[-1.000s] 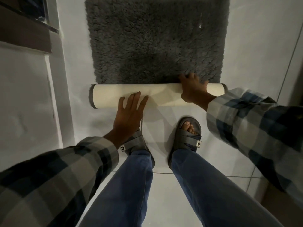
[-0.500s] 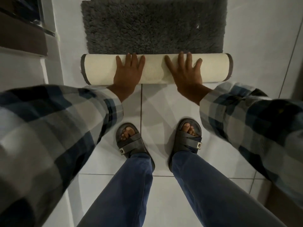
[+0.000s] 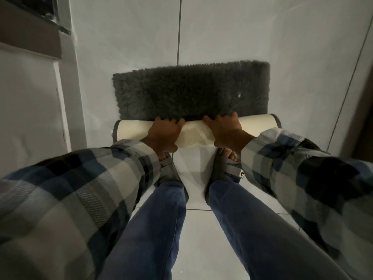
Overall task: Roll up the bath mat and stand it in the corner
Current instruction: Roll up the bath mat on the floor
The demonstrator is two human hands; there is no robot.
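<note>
The bath mat (image 3: 189,93) is dark grey and shaggy, lying on white floor tiles ahead of me. Its near part is rolled into a tube (image 3: 193,134) with the cream backing outward. My left hand (image 3: 164,134) grips the roll left of centre, fingers curled over its top edge. My right hand (image 3: 224,130) grips it right of centre in the same way. A short flat stretch of grey pile lies beyond the roll.
My feet in grey sandals (image 3: 226,170) stand just behind the roll. A white door frame (image 3: 66,83) and a dark sill (image 3: 30,37) are on the left. A dark edge (image 3: 363,118) borders the floor at the right. White tiles (image 3: 222,37) extend beyond the mat.
The roll has grown thicker and moved forward over the mat, leaving less flat pile. My hands went from lying flat on the roll to curling over its top.
</note>
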